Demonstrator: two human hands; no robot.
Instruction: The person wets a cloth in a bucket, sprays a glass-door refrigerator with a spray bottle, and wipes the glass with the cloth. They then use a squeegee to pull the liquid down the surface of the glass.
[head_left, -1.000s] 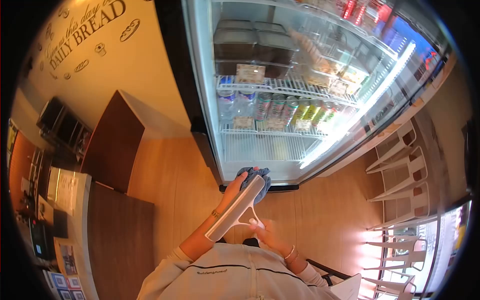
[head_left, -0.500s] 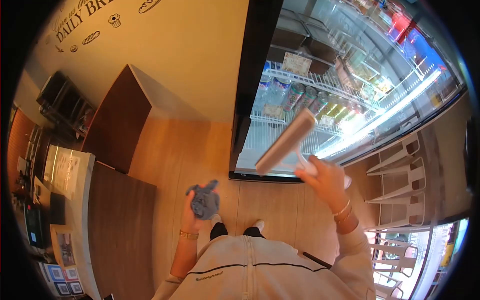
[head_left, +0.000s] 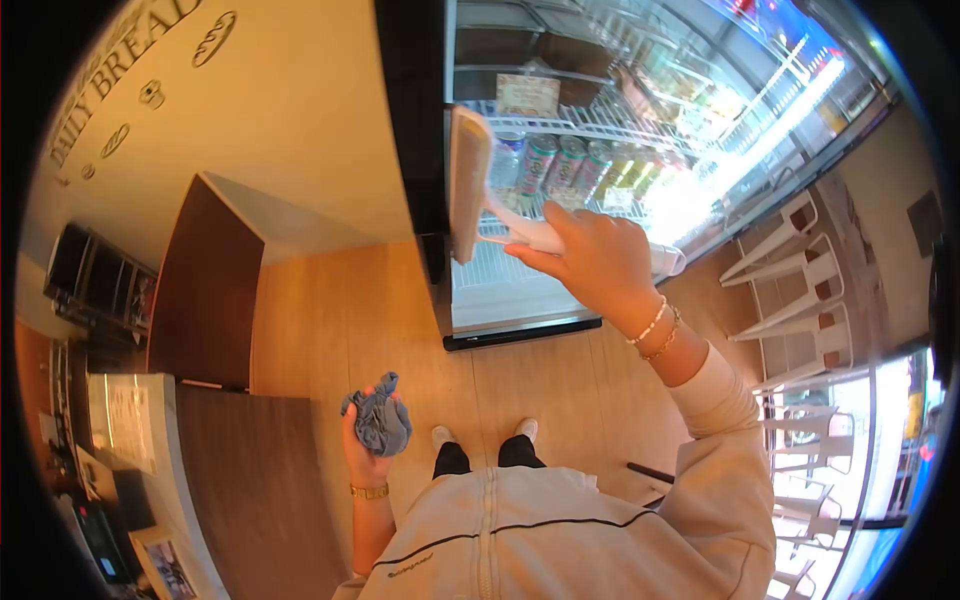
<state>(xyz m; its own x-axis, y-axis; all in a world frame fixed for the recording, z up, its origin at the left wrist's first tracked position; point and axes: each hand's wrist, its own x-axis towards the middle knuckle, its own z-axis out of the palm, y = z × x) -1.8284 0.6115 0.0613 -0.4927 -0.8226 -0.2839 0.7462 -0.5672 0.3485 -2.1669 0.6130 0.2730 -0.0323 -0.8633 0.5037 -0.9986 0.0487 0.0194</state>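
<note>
A white squeegee (head_left: 470,190) is gripped by its handle in my right hand (head_left: 605,258), fingers wrapped round it. Its long head stands nearly upright in front of the left side of the display fridge's glass (head_left: 500,300). Lower down on the left, my left hand (head_left: 364,455) holds a crumpled grey-blue cloth (head_left: 382,422) over the floor, away from the fridge. Behind the glass, drink cans (head_left: 567,165) and bottles line a wire shelf, partly hidden by my right hand and the squeegee.
White metal stools (head_left: 805,265) stand along the right side. To the left are a counter with a dark wood front (head_left: 255,480) and a brown partition (head_left: 205,285). The wooden floor (head_left: 330,310) lies between the counter and the fridge.
My right hand has moved up and left with the squeegee, whose head has turned from slanted to nearly upright. My left hand still holds the cloth. The view has shifted.
</note>
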